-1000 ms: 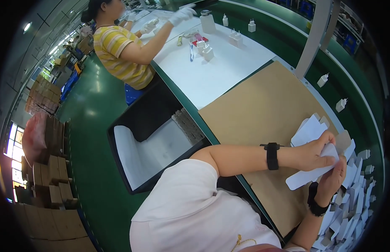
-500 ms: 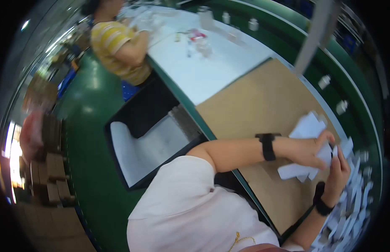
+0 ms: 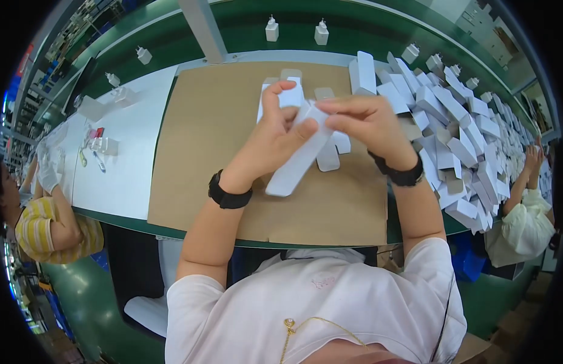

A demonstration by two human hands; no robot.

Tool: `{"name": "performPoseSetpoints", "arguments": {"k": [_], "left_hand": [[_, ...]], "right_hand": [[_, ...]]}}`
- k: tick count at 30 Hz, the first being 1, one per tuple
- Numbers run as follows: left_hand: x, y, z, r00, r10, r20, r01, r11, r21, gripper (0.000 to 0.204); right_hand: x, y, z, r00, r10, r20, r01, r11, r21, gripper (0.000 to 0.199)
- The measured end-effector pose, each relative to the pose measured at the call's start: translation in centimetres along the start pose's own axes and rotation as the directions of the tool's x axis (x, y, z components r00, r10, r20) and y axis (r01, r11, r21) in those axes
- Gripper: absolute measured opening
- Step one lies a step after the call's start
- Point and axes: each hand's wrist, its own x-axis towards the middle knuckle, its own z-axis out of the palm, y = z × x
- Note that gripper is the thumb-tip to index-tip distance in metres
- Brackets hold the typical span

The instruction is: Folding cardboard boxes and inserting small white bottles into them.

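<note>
A slim white paper box is held slantwise over a brown cardboard sheet. Around its upper part wrap the thumb and some fingers of my left hand, with the index finger raised. At the box's top end, my right hand pinches with thumb and fingers, partly hiding that end. Flattened white cartons lie beneath and behind my hands, one carton beyond the left hand and another carton under the right wrist.
A large heap of white boxes lies to the right, with an upright box at its edge. Small white pump bottles stand along the green conveyor behind. A person in yellow stripes works at left, another person at right.
My view has swung right and levelled, bringing the box heap and the second person into sight. The slim box now shows plainly between my hands, tilted over the cardboard.
</note>
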Motion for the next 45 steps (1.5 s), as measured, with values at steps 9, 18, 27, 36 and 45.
{"name": "performPoseSetpoints", "arguments": {"k": [9, 18, 27, 36, 45], "left_hand": [[0.4, -2.2, -4.7, 0.896, -0.109, -0.43, 0.406, 0.59, 0.697, 0.047], [1.2, -4.0, -5.3, 0.853, 0.167, -0.495, 0.316, 0.591, 0.743, 0.032], [1.6, -3.0, -3.7, 0.868, -0.085, -0.49, 0.448, 0.559, 0.697, 0.04], [1.1, -2.3, -5.1, 0.851, 0.085, -0.519, 0.369, 0.606, 0.704, 0.024], [-1.3, 0.9, 2.0, 0.952, 0.146, -0.271, -0.015, 0.9, 0.435, 0.021]], "right_hand": [[-9.5, -4.8, -16.4, 0.22, -0.548, -0.807, -0.065, 0.817, -0.573, 0.028], [-1.0, -0.8, -6.8, 0.786, -0.439, -0.436, 0.075, 0.767, -0.638, 0.03], [0.3, 2.5, -4.2, 0.848, -0.488, -0.208, 0.262, 0.726, -0.635, 0.028], [-0.5, -0.3, -4.1, 0.873, -0.419, -0.25, 0.215, 0.791, -0.573, 0.029], [0.0, 1.4, 2.6, 0.935, -0.339, -0.106, 0.289, 0.9, -0.325, 0.045]]}}
